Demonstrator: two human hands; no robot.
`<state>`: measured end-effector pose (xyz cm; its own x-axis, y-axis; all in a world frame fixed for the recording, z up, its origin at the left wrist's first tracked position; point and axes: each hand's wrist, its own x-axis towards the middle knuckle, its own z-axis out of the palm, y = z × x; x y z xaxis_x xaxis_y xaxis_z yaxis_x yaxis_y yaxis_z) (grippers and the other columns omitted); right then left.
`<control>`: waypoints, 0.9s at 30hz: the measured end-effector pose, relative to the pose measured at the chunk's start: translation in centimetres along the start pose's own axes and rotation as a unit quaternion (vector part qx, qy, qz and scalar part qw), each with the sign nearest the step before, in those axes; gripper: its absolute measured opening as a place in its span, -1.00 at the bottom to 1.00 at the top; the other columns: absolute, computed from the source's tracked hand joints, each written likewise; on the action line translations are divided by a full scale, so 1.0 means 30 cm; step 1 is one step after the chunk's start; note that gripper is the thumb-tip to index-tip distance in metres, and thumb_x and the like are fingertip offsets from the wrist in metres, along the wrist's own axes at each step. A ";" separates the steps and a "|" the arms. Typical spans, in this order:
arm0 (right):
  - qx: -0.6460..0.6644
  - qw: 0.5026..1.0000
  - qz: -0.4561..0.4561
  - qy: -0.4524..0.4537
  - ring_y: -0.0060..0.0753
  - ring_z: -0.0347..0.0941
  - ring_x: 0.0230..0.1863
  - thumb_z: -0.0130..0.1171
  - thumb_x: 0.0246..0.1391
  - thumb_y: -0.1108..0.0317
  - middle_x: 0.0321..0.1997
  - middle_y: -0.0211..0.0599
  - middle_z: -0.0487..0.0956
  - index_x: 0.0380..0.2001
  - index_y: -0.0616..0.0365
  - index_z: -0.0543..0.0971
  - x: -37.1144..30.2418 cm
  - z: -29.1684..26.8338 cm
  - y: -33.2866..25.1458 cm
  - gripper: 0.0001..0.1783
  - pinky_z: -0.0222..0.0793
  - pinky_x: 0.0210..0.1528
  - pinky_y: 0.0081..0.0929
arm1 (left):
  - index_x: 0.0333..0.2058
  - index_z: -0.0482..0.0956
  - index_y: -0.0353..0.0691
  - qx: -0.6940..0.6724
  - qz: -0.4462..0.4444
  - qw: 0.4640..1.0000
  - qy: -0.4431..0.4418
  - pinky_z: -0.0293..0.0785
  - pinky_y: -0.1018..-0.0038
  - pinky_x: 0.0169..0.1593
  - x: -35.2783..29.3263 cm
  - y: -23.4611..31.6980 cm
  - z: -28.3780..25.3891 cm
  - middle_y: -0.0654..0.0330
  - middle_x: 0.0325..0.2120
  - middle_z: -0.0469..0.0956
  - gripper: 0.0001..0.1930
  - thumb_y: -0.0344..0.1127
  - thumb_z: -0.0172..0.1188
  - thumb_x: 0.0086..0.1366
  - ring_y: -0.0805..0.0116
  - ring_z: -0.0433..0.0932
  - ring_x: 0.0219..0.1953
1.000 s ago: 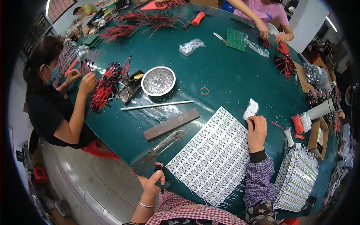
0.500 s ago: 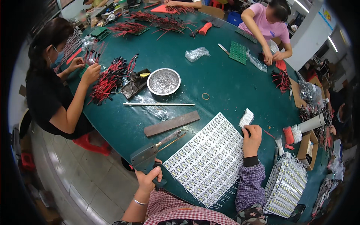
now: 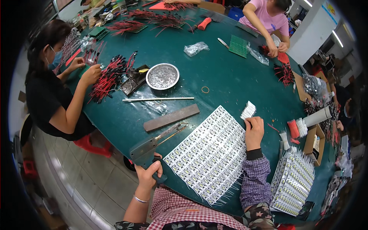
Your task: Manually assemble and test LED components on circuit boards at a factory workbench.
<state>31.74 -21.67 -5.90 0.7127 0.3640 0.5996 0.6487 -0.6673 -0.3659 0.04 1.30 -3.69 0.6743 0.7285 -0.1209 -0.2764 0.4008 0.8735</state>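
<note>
- Gripping a dark soldering gun (image 3: 142, 151), the fingers of the left hand (image 3: 147, 175) curl round its handle by the surface's near edge.
- Drawn together, the fingertips of the right hand (image 3: 255, 133) touch the near end of a bundle of short white wires (image 3: 248, 110); whether they pinch one wire or several, I cannot tell.
- Best handled, I judge, by a light pinch near one wire's end, leaving its tip free and the bundle undisturbed, with the hot end of the gun held clear of skin and sleeve.
- The bundle lies just beyond the far right side of a panel of small boards (image 3: 207, 153), which lies at the near edge of the surface (image 3: 230, 76).
- The panel looks flat and white, gridded with rows of dark-and-pale parts; thin white wires fringe its near right side.
- Right of it, more such boards, also fringed with wires, form a stack (image 3: 293, 184).
- Beyond the gun's tip lie a brownish-grey bar (image 3: 171, 117), a pale rod (image 3: 158, 99) and a metal bowl (image 3: 163, 76) of silvery bits.
</note>
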 end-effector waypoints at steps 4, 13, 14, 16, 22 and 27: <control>-0.008 1.000 0.012 -0.002 -0.18 0.42 -0.25 0.28 -0.03 0.52 -0.37 -0.31 0.49 -0.46 0.19 0.59 0.000 -0.007 0.000 -0.95 0.36 -0.21 -0.31 | -0.16 0.43 -0.53 0.017 -0.004 1.000 -0.016 0.30 0.53 -0.68 0.007 -0.012 -0.010 -0.09 -0.31 0.51 -0.69 -0.51 0.20 0.13 0.40 0.39 -0.73; -0.011 1.000 -0.014 -0.008 -0.13 0.40 -0.29 0.24 -0.03 0.57 -0.38 -0.25 0.46 -0.46 0.21 0.53 0.004 -0.004 -0.010 -0.92 0.33 -0.25 -0.27 | -0.16 0.42 -0.54 0.026 -0.025 0.999 -0.008 0.30 0.52 -0.68 -0.005 -0.015 -0.032 -0.08 -0.35 0.52 -0.69 -0.50 0.20 0.13 0.39 0.40 -0.74; -0.013 1.000 -0.015 -0.013 -0.13 0.40 -0.28 0.24 -0.02 0.57 -0.38 -0.24 0.46 -0.46 0.22 0.53 0.004 -0.001 -0.011 -0.92 0.33 -0.24 -0.27 | -0.16 0.42 -0.54 0.029 -0.026 0.999 -0.008 0.30 0.52 -0.68 -0.006 -0.015 -0.036 -0.09 -0.34 0.52 -0.69 -0.50 0.20 0.14 0.39 0.40 -0.74; -0.014 0.999 -0.024 -0.017 -0.12 0.39 -0.28 0.23 -0.02 0.58 -0.37 -0.22 0.46 -0.45 0.23 0.51 0.018 0.007 -0.024 -0.92 0.32 -0.24 -0.27 | -0.16 0.42 -0.54 0.028 -0.029 0.999 -0.003 0.31 0.52 -0.68 -0.005 -0.005 -0.016 -0.07 -0.39 0.51 -0.69 -0.50 0.20 0.13 0.39 0.39 -0.74; -0.026 0.999 -0.004 -0.046 -0.07 0.36 -0.26 0.20 0.00 0.61 -0.35 -0.17 0.41 -0.43 0.25 0.45 0.009 0.008 -0.006 -0.88 0.29 -0.23 -0.23 | -0.18 0.45 -0.54 0.035 -0.050 0.998 -0.022 0.31 0.52 -0.65 0.005 0.006 -0.025 0.05 -0.59 0.47 -0.71 -0.52 0.21 0.13 0.40 0.40 -0.74; -0.048 0.997 -0.005 -0.063 -0.06 0.36 -0.25 0.18 0.02 0.62 -0.35 -0.15 0.40 -0.42 0.25 0.43 0.014 0.005 -0.023 -0.88 0.30 -0.23 -0.23 | -0.19 0.49 -0.53 0.017 -0.048 0.999 -0.014 0.33 0.52 -0.61 0.004 0.016 -0.012 0.10 -0.60 0.48 -0.75 -0.57 0.21 0.14 0.41 0.43 -0.69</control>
<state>31.62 -20.96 -5.51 0.7384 0.4448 0.5068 0.6312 -0.7205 -0.2872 -0.25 1.78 -3.44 0.7162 0.6709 -0.1922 -0.1858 0.4487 0.8741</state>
